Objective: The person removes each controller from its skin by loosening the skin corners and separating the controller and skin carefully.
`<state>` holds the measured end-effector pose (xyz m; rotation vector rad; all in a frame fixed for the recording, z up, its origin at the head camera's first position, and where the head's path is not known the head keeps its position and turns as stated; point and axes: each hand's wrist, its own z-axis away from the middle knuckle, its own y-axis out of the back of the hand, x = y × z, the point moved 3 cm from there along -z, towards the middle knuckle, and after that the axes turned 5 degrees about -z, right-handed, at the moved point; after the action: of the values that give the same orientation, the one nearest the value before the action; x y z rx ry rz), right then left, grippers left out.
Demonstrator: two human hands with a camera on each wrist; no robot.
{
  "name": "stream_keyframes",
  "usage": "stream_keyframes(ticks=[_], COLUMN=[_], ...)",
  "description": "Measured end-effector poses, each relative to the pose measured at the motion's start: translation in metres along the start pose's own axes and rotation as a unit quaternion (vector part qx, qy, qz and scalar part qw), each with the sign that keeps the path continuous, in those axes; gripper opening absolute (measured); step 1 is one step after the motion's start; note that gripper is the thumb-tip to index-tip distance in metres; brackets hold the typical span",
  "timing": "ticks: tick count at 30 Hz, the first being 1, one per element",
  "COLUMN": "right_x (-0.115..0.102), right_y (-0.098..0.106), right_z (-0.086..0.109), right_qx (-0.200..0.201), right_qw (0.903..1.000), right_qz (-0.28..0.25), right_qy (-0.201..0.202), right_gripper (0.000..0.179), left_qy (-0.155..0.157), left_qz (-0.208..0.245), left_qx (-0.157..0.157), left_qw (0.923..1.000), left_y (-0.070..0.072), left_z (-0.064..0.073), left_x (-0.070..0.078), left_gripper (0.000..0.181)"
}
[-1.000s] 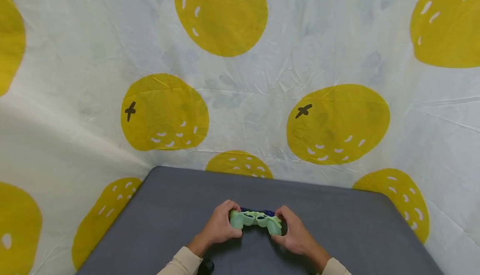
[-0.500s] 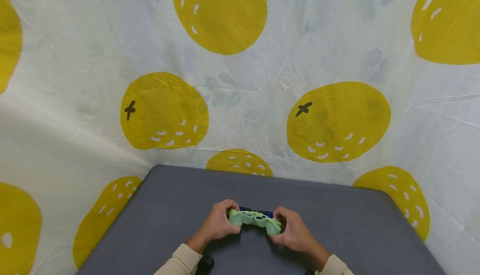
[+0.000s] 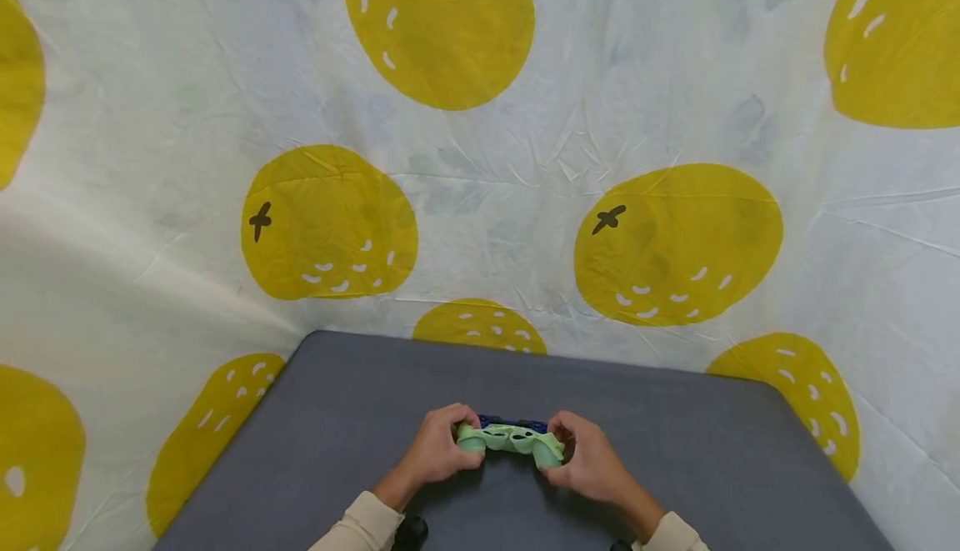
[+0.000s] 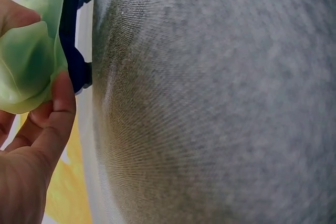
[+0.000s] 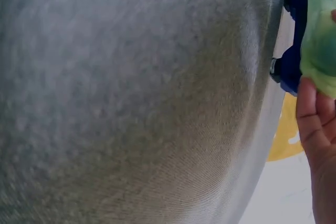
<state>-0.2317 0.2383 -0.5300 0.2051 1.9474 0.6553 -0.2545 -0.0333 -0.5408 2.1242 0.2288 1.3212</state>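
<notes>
Held low over the table in the head view is a dark blue game controller (image 3: 513, 423) with a pale green, soft-looking cover (image 3: 510, 439) on its near side. My left hand (image 3: 437, 449) grips the cover's left end, fingers on top and thumb below. At the opposite end my right hand (image 3: 588, 461) holds it likewise. The left wrist view shows the blue controller (image 4: 67, 30) protruding from the green cover (image 4: 26, 66), its two thumbsticks facing the table. In the right wrist view, fingertips press the edge of the green cover (image 5: 319, 40) beside the blue controller (image 5: 297, 30).
A dark grey table (image 3: 360, 384) lies beneath both hands. Behind and beside it hangs a white cloth (image 3: 495, 234) printed with yellow fruit. A black wrist device (image 3: 411, 532) shows by the left sleeve.
The controller and cover have tilted slightly in my hands, and the cover's rounded ends look shorter than a second ago. Both hands keep their hold and have barely moved.
</notes>
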Motion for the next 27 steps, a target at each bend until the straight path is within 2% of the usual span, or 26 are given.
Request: stream_keyframes(ticks=[5,12,17,22,24,27], right_x=[-0.0033,-0.0057,-0.0041,-0.0021,-0.0025,-0.0046], right_y=[-0.0004,0.0003,0.0006,0.0037,0.0039,0.0022], right_z=[-0.0009,-0.0002,0.0010,0.0042,0.0049,0.0044], right_qx=[-0.010,-0.020,-0.032,-0.010,-0.002,-0.002], right_qw=[0.9998,0.9997,0.9995,0.9999,0.9999,0.9997], right_qz=[0.002,-0.004,-0.002,-0.005,0.007,0.022], right_qy=[-0.015,-0.010,-0.007,0.004,0.010,0.011], right_gripper=[0.038,0.031,0.031,0.034,0.035,0.034], left_qy=[-0.005,-0.002,0.022,0.041,0.035,0.019], left_qz=[0.007,0.018,0.028,0.046,0.044,0.035], left_qx=[0.000,-0.001,-0.025,-0.070,-0.076,-0.065], left_qw=[1.0000,0.9998,0.9990,0.9957,0.9955,0.9971], left_y=[0.0003,0.0008,0.0012,0.0023,0.0027,0.0038], left_z=[0.0004,0.0007,0.0024,0.0055,0.0060,0.0059], left_x=[0.0010,0.0006,-0.0034,-0.0049,-0.0045,-0.0041], left_gripper=[0.022,0.019,0.025,0.043,0.044,0.038])
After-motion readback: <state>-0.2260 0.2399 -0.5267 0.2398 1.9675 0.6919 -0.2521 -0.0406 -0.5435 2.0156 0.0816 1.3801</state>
